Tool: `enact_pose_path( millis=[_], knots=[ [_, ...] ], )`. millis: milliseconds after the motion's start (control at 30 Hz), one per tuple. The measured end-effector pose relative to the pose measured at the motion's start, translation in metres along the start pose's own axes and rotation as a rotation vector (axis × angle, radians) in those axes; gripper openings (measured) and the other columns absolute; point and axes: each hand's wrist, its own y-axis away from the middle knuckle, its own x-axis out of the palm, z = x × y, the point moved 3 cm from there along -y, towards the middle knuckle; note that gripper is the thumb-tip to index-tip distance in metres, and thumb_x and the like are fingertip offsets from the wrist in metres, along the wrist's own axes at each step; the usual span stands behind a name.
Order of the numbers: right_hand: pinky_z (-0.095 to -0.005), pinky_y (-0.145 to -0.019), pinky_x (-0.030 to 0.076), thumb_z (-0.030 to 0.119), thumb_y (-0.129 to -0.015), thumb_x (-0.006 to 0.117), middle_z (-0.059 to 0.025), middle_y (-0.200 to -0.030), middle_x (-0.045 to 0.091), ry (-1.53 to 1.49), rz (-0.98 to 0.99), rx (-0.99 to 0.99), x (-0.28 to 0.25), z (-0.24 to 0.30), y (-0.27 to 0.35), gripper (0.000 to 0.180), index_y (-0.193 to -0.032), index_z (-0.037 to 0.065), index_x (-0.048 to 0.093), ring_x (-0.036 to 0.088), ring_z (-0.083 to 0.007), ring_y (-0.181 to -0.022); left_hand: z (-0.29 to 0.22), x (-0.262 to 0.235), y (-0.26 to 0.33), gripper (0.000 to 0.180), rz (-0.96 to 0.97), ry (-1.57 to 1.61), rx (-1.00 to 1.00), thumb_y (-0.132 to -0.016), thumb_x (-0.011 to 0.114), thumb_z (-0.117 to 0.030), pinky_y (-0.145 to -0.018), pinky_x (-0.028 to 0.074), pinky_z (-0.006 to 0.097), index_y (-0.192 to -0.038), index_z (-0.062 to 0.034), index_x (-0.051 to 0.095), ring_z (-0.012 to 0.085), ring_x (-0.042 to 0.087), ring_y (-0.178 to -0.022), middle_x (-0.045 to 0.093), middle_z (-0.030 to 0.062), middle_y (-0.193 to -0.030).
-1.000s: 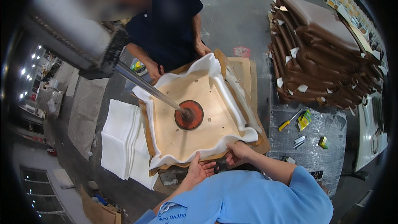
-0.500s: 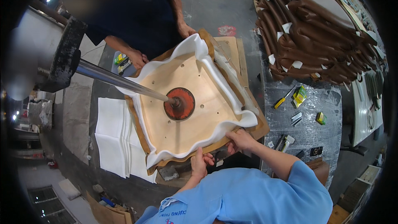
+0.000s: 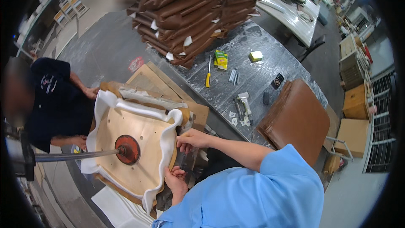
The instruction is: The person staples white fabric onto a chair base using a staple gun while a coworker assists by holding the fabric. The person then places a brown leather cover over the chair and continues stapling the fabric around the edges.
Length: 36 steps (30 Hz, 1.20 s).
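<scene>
The right grip (image 3: pixel 192 139) is pinching one brown cover (image 3: pixel 172 159); the left grip (image 3: pixel 175 180) is curling half-closed, hold unclear; one red disc (image 3: pixel 133 147) is contacting one board (image 3: pixel 146 131).

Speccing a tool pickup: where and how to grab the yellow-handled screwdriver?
Grip the yellow handle of the screwdriver, probably from above with fingers pinching across it, coming from the wearer's side. It lies flat on the table, handle toward the wearer, thin shaft pointing away. The handle is thicker, and the green-and-yellow packet sits close right of the shaft.
</scene>
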Motion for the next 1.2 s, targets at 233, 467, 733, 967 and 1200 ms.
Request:
enact_pose_path(
  millis=[233, 467, 733, 967, 1200],
  knots=[
    [-0.0358, -0.064, 0.063, 0.048, -0.115, 0.061, -0.0108, -0.089, 0.078, -0.247, -0.802, 0.338, -0.128, -0.138, 0.114, 0.05, -0.119, 0.001, 0.077, 0.077, -0.0216, -0.072, -0.011, -0.005, 0.002, 0.06, -0.078, 0.007, -0.115, -0.117, 0.047, -0.06, -0.082, 0.062, 0.053, -0.105, -0.0046, 0.068, 0.0253, 0.072, -0.07, 0.072, 0.0091, -0.069],
    [-0.0468, -0.084, 0.063, 0.022, -0.095, 0.07, -0.0213, -0.099, 0.083, 0.322, -1.33, 0.43, -0.32, -0.187, 0.152, 0.025, -0.106, 0.004, 0.084, 0.081, -0.0373, -0.086, -0.015, 0.0, 0.006, 0.062, -0.253, 0.033, -0.139, -0.114, 0.051, -0.063, -0.086, 0.062, 0.058, -0.097, -0.0055, 0.067, 0.0378, 0.075, -0.075, 0.068, 0.0118, -0.062],
    [-0.0514, -0.11, 0.056, 0.023, -0.089, 0.078, -0.0271, -0.136, 0.074, 0.559, -1.311, 0.635, -0.42, -0.18, 0.093, 0.057, -0.142, 0.005, 0.071, 0.069, -0.0452, -0.13, -0.016, 0.002, 0.012, 0.059, -0.4, -0.025, -0.11, -0.111, 0.054, -0.06, -0.085, 0.062, 0.058, -0.086, -0.0099, 0.072, 0.0406, 0.076, -0.074, 0.064, 0.0107, -0.056],
    [-0.0535, -0.108, 0.057, 0.027, -0.087, 0.084, -0.0248, -0.138, 0.073, 0.621, -1.272, 0.829, -0.435, -0.19, 0.07, 0.064, -0.142, 0.002, 0.065, 0.07, -0.0441, -0.129, -0.011, 0.001, 0.018, 0.061, -0.501, 0.042, -0.17, -0.114, 0.051, -0.056, -0.089, 0.061, 0.063, -0.086, -0.0055, 0.072, 0.0423, 0.075, -0.072, 0.065, 0.0105, -0.063],
    [-0.0467, -0.118, 0.046, 0.009, -0.086, 0.08, -0.0213, -0.149, 0.065, 0.428, -1.125, 0.31, -0.393, -0.172, 0.061, 0.069, -0.15, -0.003, 0.055, 0.063, -0.0393, -0.135, -0.008, 0.011, 0.016, 0.065, -0.374, 0.01, -0.145, -0.116, 0.051, -0.053, -0.09, 0.064, 0.055, -0.084, 0.0005, 0.069, 0.0427, 0.078, -0.077, 0.066, 0.0175, -0.061]
  ],
)
